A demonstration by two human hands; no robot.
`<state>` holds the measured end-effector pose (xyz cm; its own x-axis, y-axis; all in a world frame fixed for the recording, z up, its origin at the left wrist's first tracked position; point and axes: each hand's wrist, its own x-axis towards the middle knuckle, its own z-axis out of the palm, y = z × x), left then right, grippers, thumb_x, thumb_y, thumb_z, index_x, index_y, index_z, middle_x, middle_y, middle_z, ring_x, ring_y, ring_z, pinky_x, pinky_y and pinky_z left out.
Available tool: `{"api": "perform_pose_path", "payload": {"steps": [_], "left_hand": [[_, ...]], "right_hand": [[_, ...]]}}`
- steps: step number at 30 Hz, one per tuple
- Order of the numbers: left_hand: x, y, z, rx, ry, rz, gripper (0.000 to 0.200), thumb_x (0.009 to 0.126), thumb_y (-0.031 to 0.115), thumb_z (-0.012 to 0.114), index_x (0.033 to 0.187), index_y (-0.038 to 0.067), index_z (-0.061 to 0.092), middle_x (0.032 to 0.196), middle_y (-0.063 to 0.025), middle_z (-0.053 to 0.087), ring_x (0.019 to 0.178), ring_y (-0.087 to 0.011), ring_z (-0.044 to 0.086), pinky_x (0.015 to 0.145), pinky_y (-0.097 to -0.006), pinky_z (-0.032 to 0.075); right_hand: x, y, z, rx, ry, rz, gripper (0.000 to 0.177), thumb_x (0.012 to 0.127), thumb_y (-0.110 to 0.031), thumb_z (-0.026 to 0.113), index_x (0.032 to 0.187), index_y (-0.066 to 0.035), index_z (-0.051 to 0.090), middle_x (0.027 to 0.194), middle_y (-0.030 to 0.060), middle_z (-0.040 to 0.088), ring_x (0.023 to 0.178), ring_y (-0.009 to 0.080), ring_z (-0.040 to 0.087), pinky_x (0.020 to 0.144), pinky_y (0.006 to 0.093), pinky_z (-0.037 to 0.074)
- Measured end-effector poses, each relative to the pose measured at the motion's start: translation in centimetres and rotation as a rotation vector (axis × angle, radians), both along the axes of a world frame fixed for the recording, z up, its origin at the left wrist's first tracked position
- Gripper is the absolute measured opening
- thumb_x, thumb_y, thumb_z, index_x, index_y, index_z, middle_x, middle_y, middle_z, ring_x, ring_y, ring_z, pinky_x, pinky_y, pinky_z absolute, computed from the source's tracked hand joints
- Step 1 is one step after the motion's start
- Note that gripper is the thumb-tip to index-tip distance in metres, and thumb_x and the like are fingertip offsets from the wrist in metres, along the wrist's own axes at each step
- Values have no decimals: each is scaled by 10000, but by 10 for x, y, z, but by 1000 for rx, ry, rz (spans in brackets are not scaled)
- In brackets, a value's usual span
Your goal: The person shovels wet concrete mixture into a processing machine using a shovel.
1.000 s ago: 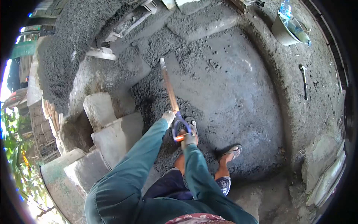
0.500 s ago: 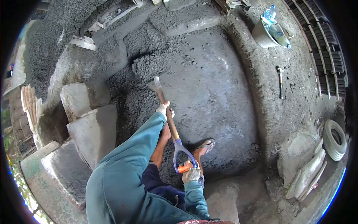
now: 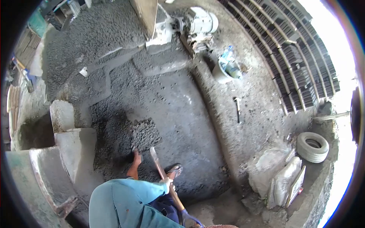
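Note:
My left hand (image 3: pixel 168 184), in a light glove, is closed around the wooden shaft of a shovel (image 3: pixel 175 198) near the bottom of the view. A heap of wet grey gravelly mix (image 3: pixel 146 135) lies at the shovel's far end and hides the blade. Part of the purple handle shows at the bottom edge; my right hand is out of view. One foot in a sandal (image 3: pixel 175 171) stands just right of the shaft, and the other foot is beside the mix.
A long low ridge (image 3: pixel 213 121) borders the floor on the right. Beyond it are a bucket with bottles (image 3: pixel 221 72), a hammer (image 3: pixel 238 110), a motor (image 3: pixel 201 22), a tyre (image 3: pixel 312 147) and sacks (image 3: pixel 283 182). Concrete slabs (image 3: pixel 78 148) stand at the left.
The shovel and my left hand have moved down toward my body, and a heap of mix now sits at the blade end. My right hand has left the view. The camera has shifted.

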<state>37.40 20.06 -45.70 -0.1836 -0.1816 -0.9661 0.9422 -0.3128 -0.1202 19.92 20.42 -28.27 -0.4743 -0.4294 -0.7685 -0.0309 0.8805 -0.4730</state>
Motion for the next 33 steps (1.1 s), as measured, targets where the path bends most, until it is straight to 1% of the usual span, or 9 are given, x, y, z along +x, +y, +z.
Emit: {"api": "perform_pose_path", "payload": {"steps": [4,8,12,16,19,22,25,29,33], "left_hand": [[-14,-39,105,68,-109,69,189,853,127,646,978,97,507,751,-121,493,597,-326,524,541,-526,462],[90,-94,292,-327,-36,311,199,909,196,629,793,87,509,654,-85,503,572,-291,538,582,-461,484],[137,-115,259,-655,-319,122,155,895,170,663,891,62,551,758,-124,561,716,-316,603,685,-546,516],[46,-98,201,-463,131,-85,180,877,139,673,965,71,532,873,-155,585,893,-343,620,853,-574,511],[-8,-88,139,-179,173,-22,163,873,133,672,943,123,525,829,-112,564,788,-318,617,728,-564,533],[-20,-109,63,34,49,-77,124,903,183,639,949,286,588,749,-25,528,590,-239,538,599,-502,508],[13,-123,-51,-66,195,-69,216,937,324,567,873,119,544,772,-74,582,586,-270,568,575,-488,474],[102,-167,-89,-115,-2,-3,248,916,330,638,933,139,483,750,-84,530,658,-278,561,639,-507,514],[234,-210,-101,-149,-152,-227,469,844,528,703,989,139,487,834,-108,603,689,-261,620,625,-504,540]], "right_hand": [[-9,-38,3,-119,-187,27,129,797,-15,634,925,-24,624,751,61,609,593,182,575,530,332,498],[-50,-67,26,-165,-300,64,131,789,-14,631,920,-22,620,748,61,611,587,183,577,522,333,499],[-96,-84,37,-232,-299,51,133,782,-14,627,914,-20,615,746,61,613,581,184,578,515,334,499],[-167,-57,64,-223,-141,-41,135,774,-13,623,909,-17,610,743,62,614,574,185,580,507,335,500],[-185,-26,98,-165,44,-117,137,768,-13,620,904,-16,607,741,62,615,570,186,581,501,336,501],[-137,-22,89,-173,131,-67,220,732,8,643,946,2,596,761,71,629,597,186,593,534,335,511],[-43,-46,58,-211,179,29,250,746,17,666,989,17,609,796,76,642,651,167,603,577,303,506],[65,-116,32,-254,-186,-122,423,777,-139,743,1148,-34,570,768,49,566,520,184,556,426,362,522],[139,-210,-50,-447,-139,504,463,798,-128,744,1201,0,554,873,90,632,656,198,611,501,381,523]]}}
